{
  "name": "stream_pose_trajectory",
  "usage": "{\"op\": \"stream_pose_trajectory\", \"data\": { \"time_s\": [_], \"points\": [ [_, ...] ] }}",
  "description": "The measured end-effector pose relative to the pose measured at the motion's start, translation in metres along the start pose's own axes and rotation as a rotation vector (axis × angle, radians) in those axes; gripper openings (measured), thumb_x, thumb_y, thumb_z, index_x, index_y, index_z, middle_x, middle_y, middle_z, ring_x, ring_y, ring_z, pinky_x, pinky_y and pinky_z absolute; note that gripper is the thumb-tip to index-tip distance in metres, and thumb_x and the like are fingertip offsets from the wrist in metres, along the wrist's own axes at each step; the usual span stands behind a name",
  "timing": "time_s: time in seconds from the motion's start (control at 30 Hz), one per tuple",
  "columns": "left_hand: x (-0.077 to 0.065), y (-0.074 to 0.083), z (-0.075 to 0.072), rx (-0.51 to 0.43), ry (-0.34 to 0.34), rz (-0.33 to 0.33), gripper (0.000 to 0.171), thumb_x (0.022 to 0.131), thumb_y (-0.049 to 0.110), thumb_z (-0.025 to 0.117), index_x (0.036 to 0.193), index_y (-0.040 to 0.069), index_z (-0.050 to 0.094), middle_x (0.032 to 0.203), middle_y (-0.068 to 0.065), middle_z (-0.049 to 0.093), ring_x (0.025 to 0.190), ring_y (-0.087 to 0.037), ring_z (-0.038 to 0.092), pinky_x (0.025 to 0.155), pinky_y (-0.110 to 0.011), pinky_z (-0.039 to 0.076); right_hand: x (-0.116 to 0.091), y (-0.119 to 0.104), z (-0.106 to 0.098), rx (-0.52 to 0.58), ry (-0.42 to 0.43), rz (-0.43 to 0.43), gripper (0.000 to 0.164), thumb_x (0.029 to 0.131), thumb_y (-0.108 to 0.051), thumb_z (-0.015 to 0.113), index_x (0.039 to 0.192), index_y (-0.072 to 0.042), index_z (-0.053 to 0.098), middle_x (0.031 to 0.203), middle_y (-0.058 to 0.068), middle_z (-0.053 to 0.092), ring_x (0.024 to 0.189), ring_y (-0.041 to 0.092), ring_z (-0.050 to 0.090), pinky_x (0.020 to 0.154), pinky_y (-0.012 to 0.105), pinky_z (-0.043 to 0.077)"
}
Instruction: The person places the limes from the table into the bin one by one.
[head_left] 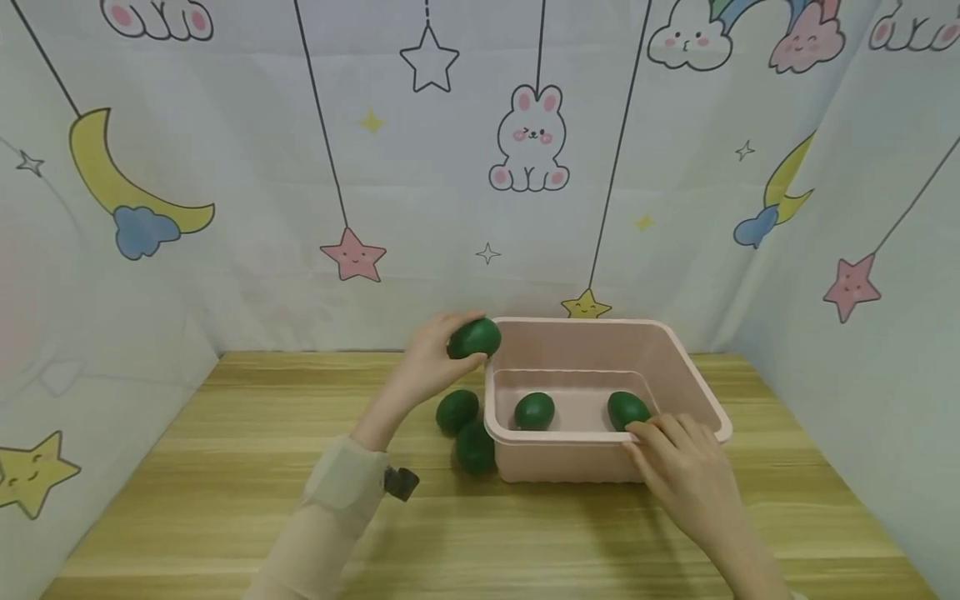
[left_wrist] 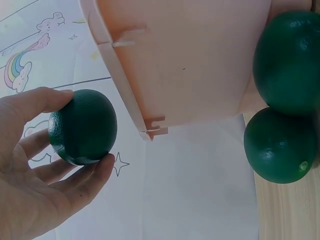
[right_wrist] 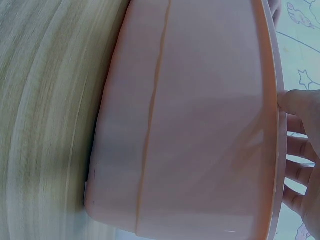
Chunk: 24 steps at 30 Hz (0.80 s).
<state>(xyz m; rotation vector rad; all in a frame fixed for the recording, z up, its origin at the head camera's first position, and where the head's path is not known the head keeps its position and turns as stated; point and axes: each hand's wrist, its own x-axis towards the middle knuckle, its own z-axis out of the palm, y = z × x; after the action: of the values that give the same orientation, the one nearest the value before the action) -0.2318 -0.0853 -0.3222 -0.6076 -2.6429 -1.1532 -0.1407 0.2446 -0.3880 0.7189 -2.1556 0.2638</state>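
A pink plastic bin (head_left: 573, 463) stands on the wooden table. My left hand (head_left: 432, 360) holds a dark green oval fruit (head_left: 476, 338) between thumb and fingers, beside the bin's far left corner at rim height. In the left wrist view the held fruit (left_wrist: 84, 127) shows a smooth, lightly dimpled skin. My right hand (head_left: 692, 473) grips the bin's near rim toward the right, its thumb outside and fingers over the edge, as the right wrist view also shows at the rim (right_wrist: 280, 165). Inside the bin lie two like fruits, one left (head_left: 535, 412) and one right (head_left: 628, 410), the latter partly behind the fingers.
Two more green fruits, one farther back (head_left: 457, 412) and one nearer (head_left: 476, 448), lie on the table (head_left: 247, 467) against the bin's left side. A white cloth (head_left: 442, 183) printed with cartoon rabbits, stars and moons hangs behind and on both sides.
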Motion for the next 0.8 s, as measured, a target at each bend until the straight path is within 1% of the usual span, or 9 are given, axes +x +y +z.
{"op": "stream_pose_trajectory", "data": {
  "time_s": [0.2, 0.37, 0.53, 0.8],
  "points": [
    [0.004, 0.005, 0.004, 0.012, -0.015, 0.014, 0.057, 0.086, 0.024, 0.072, 0.138, 0.019, 0.052, 0.134, -0.013, 0.054, 0.118, -0.031, 0.054, 0.095, -0.048, 0.05, 0.0, 0.0, 0.0, 0.002, 0.003, 0.0, 0.048, 0.102, -0.043, 0.038, 0.095, -0.008, 0.07, 0.082, 0.003, 0.062, 0.08, 0.022, 0.054, 0.069, 0.036, 0.042],
    [0.007, 0.01, 0.006, 0.026, -0.026, 0.047, 0.056, 0.086, 0.022, 0.071, 0.138, 0.017, 0.052, 0.136, -0.013, 0.053, 0.122, -0.031, 0.052, 0.098, -0.048, 0.049, -0.001, 0.0, 0.001, 0.003, 0.018, -0.006, 0.047, 0.102, -0.043, 0.039, 0.094, -0.008, 0.07, 0.082, 0.002, 0.061, 0.079, 0.022, 0.054, 0.068, 0.035, 0.042],
    [0.009, 0.014, 0.009, 0.047, -0.044, 0.072, 0.055, 0.086, 0.023, 0.071, 0.138, 0.016, 0.052, 0.137, -0.013, 0.053, 0.123, -0.031, 0.053, 0.098, -0.048, 0.049, -0.001, 0.0, 0.0, 0.002, 0.012, 0.0, 0.048, 0.102, -0.043, 0.039, 0.094, -0.008, 0.07, 0.082, 0.002, 0.061, 0.079, 0.022, 0.054, 0.068, 0.035, 0.042],
    [0.012, 0.022, 0.013, 0.076, -0.081, 0.078, 0.056, 0.086, 0.026, 0.071, 0.138, 0.018, 0.052, 0.134, -0.01, 0.055, 0.12, -0.028, 0.054, 0.098, -0.046, 0.049, -0.001, 0.0, 0.0, 0.0, 0.005, 0.006, 0.048, 0.102, -0.043, 0.038, 0.095, -0.008, 0.07, 0.082, 0.003, 0.062, 0.08, 0.022, 0.054, 0.069, 0.036, 0.042]
  ]
}}
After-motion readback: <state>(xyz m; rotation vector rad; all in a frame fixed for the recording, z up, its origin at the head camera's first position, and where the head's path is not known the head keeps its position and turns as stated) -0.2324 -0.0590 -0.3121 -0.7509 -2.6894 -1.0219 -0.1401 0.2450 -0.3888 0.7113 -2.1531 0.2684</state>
